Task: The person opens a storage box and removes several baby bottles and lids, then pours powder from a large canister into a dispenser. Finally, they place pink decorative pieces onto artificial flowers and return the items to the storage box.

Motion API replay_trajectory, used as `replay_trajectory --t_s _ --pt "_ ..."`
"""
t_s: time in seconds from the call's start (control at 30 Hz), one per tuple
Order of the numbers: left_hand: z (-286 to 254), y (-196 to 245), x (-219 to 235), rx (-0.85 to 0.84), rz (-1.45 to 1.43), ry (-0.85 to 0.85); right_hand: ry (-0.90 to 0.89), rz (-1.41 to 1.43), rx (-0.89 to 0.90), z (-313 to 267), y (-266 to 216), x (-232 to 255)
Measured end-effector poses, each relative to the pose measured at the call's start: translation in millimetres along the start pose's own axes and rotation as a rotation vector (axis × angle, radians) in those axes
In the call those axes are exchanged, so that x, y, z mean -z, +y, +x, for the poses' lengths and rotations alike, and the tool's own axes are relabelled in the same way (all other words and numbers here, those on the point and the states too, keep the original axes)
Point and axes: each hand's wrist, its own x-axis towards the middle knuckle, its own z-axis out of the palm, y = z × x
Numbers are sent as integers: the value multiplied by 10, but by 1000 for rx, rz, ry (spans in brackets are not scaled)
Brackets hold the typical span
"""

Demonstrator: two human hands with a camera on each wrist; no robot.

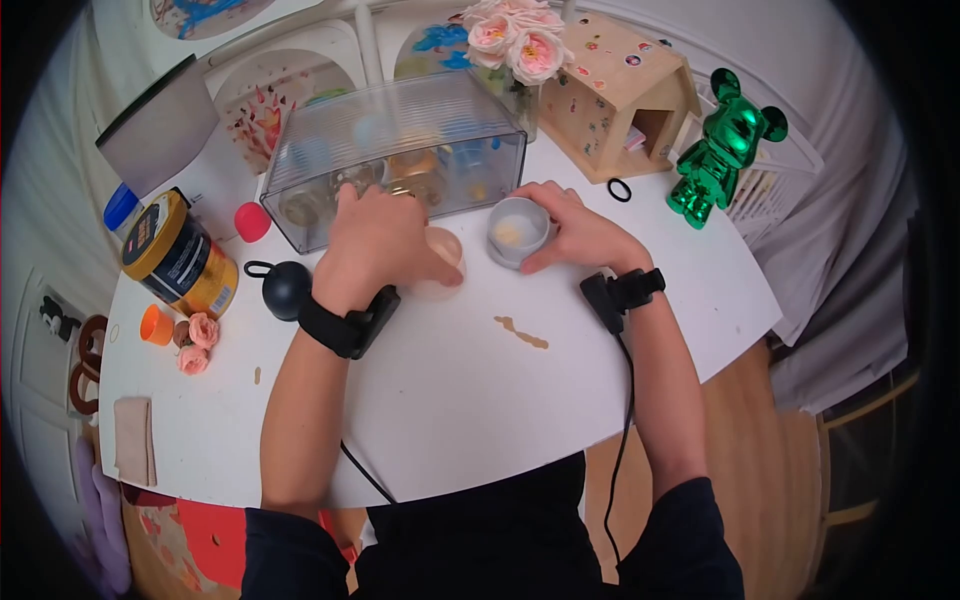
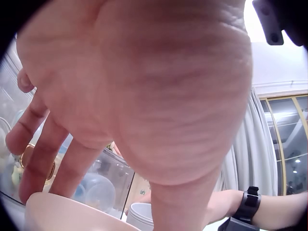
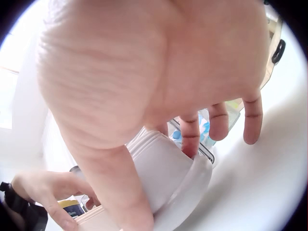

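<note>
My right hand (image 1: 575,232) grips a light grey cup (image 1: 500,240), thumb on the near side and fingers round the far side; something pale yellow lies in its bottom. In the right wrist view, the same cup (image 3: 161,168) leans between thumb and fingers, with a flared base. My left hand (image 1: 375,245) holds a pale pink cup (image 1: 447,248), half hidden under the palm. The left wrist view has the pink cup's rim (image 2: 72,211) between fingers and thumb. Just behind the left fingers stands a clear storage box (image 1: 400,140) holding several cups and containers.
A dark round ball (image 1: 287,291) with a loop, a yellow-lidded tub (image 1: 185,255) and small pink roses (image 1: 198,340) stand left. Brown smears (image 1: 522,333) mark the white table (image 1: 450,400). At the back right are a wooden house (image 1: 610,95) and a green bear figure (image 1: 720,150).
</note>
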Motion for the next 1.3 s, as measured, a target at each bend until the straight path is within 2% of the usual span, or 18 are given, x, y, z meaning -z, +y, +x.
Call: replay_trajectory --t_s 0.33,0.47,0.53,0.73,0.93,1.03,1.17,1.3 --pt "25 20 0 6 -60 -92 172 -115 205 24 -147 -115" --pt "30 2 -55 -46 -75 -43 233 -162 251 15 -224 -119" --pt "40 -3 -90 -69 -76 -21 220 -107 262 31 -223 -126" --pt "14 69 -9 -29 -66 -116 219 -72 281 32 -205 -133" --pt "-174 -29 73 -93 -63 12 214 0 264 6 -305 -129" --pt "-345 -291 -9 -225 -121 357 216 38 252 -18 -369 -126" --pt "-533 -530 34 -199 -135 464 207 127 259 -6 -404 -139" --pt "-647 -694 -82 -210 -103 578 177 147 184 -30 -494 -131"
